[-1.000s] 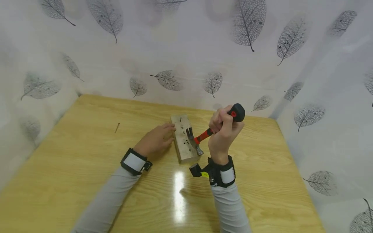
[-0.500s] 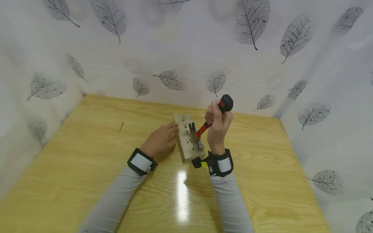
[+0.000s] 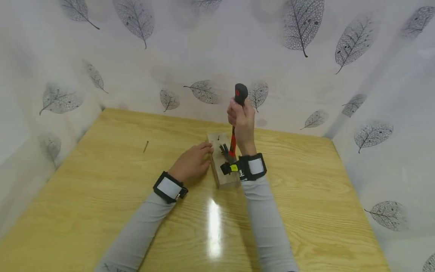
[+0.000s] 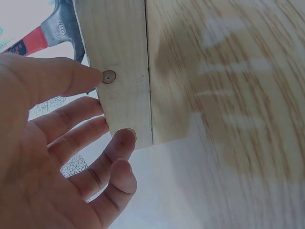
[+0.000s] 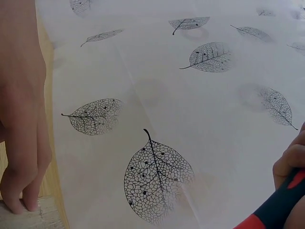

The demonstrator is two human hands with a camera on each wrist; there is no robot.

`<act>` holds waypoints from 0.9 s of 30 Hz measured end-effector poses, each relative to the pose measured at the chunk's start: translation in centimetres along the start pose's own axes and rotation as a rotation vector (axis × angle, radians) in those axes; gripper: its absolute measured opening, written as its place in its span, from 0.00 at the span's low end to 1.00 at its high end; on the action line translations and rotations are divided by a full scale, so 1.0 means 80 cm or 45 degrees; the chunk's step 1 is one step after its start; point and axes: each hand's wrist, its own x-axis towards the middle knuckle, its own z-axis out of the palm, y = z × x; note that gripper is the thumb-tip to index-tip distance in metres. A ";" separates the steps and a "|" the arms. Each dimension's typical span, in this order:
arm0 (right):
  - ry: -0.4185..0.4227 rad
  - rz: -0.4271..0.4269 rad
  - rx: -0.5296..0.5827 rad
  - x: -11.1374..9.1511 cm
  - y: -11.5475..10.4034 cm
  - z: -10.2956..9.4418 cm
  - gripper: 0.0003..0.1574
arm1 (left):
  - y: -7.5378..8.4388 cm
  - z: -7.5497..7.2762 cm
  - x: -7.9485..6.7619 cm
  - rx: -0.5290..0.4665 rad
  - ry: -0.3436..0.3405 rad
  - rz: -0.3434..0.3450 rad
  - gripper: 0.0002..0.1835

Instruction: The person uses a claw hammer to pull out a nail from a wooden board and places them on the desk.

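In the head view, my right hand (image 3: 242,121) grips the black and red handle of a claw hammer (image 3: 232,145), which stands nearly upright. The hammer's claw is over a pale wooden block (image 3: 215,142), beside the wrist camera that hides part of the block's top. A small nail (image 3: 219,138) sticks up near the block's far end. My left hand (image 3: 192,164) rests its fingertips against the block's left side. In the left wrist view, the thumb and fingers touch the block (image 4: 126,105) without wrapping round it, and the hammer head (image 4: 66,28) shows behind.
A loose nail (image 3: 146,146) lies on the wood-grain table (image 3: 306,211), left of the block. A leaf-patterned wall covering (image 3: 204,49) rises behind the table and on both sides.
My right hand has swung the hammer handle up and to the left, from leaning right to nearly upright, with the claw staying at the block. The left hand keeps its place against the block.
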 end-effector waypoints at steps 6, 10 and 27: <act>-0.037 0.149 -0.077 0.027 0.015 0.011 0.12 | 0.001 -0.004 0.000 -0.023 -0.003 -0.007 0.21; -0.048 0.250 -0.120 0.044 0.029 0.010 0.13 | 0.002 -0.002 0.001 -0.029 -0.001 0.003 0.22; -0.079 0.480 -0.198 0.079 0.084 0.025 0.27 | -0.005 0.000 0.003 -0.093 -0.034 -0.045 0.21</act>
